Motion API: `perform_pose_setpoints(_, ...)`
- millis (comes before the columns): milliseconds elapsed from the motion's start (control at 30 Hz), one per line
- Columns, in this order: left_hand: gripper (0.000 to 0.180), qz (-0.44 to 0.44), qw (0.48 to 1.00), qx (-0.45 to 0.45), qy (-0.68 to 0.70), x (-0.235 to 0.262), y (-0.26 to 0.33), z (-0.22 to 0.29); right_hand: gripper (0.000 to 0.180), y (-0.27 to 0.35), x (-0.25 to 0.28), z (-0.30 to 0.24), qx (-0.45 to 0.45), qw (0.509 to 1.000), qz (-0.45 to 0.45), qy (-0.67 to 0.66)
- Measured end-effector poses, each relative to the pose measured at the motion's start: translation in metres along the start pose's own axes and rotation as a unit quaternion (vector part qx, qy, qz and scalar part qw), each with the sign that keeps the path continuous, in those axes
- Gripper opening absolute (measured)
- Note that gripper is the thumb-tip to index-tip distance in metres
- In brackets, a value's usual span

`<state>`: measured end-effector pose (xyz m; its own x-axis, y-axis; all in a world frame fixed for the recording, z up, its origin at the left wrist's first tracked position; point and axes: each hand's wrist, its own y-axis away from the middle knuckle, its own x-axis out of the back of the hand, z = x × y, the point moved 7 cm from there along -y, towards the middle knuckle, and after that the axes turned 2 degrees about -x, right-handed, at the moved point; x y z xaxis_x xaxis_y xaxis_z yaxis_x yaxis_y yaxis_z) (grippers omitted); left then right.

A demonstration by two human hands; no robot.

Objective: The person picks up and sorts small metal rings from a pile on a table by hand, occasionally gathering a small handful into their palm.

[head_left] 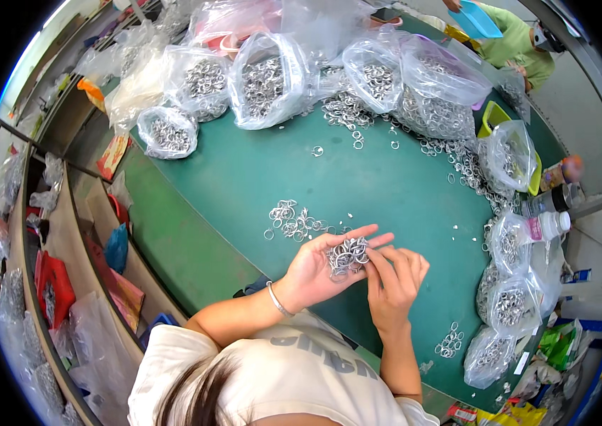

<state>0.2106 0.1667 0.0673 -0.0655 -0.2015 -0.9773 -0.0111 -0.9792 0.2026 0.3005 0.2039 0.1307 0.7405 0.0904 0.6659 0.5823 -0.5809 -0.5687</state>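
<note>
My left hand point(311, 268) is palm up, its fingers stretched out, cupping a heap of silvery metal rings point(347, 257). Over the edge of this heap, my right hand point(394, 284) has its thumb and index finger pinched together at a ring; the fingertips partly hide it. Just beyond my left hand, a small loose pile of rings point(294, 221) lies on the green table point(244, 167). Another little group of rings point(449, 341) rests to the right of my right forearm.
Clear plastic bags of rings line the far side, among them a large open bag point(264, 82) and a small bag point(167, 133). More bags point(510, 307) stand along the right edge beside a white-capped bottle point(549, 226). Shelving point(91, 284) runs at left. A person in green point(521, 53) holds a blue tray point(475, 20).
</note>
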Motion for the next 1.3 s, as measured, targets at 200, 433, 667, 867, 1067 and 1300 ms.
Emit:
perform_pose_setpoints(200,0.040,0.055,0.995,-0.060,-0.049,0.009,0.004,0.011,0.018,-0.016,-0.008,-0.002,-0.006,0.999,-0.027,-0.016)
perform_pose_setpoints(433,0.040,0.044,0.990,-0.066,-0.118,0.018,-0.002,0.038,0.014,-0.036,-0.025,0.009,-0.127,0.983,-0.008,-0.135)
perform_pose_setpoints(667,0.038,0.041,0.997,0.038,-0.055,0.026,-0.019,0.056,0.008,-0.030,-0.055,0.036,-0.390,0.808,0.062,-0.436)
perform_pose_setpoints(867,0.033,0.041,0.982,0.080,-0.169,0.021,-0.028,0.077,0.008,-0.033,-0.062,0.027,-0.388,0.846,0.079,-0.357)
perform_pose_setpoints(1067,0.025,0.082,0.979,0.139,-0.127,0.040,-0.030,0.087,0.010,0.005,-0.058,0.046,-0.506,0.660,0.154,-0.534)
perform_pose_setpoints(1300,0.037,0.075,0.968,0.119,-0.209,0.045,-0.027,0.081,0.015,0.044,0.066,0.154,-0.458,0.784,0.308,-0.284)
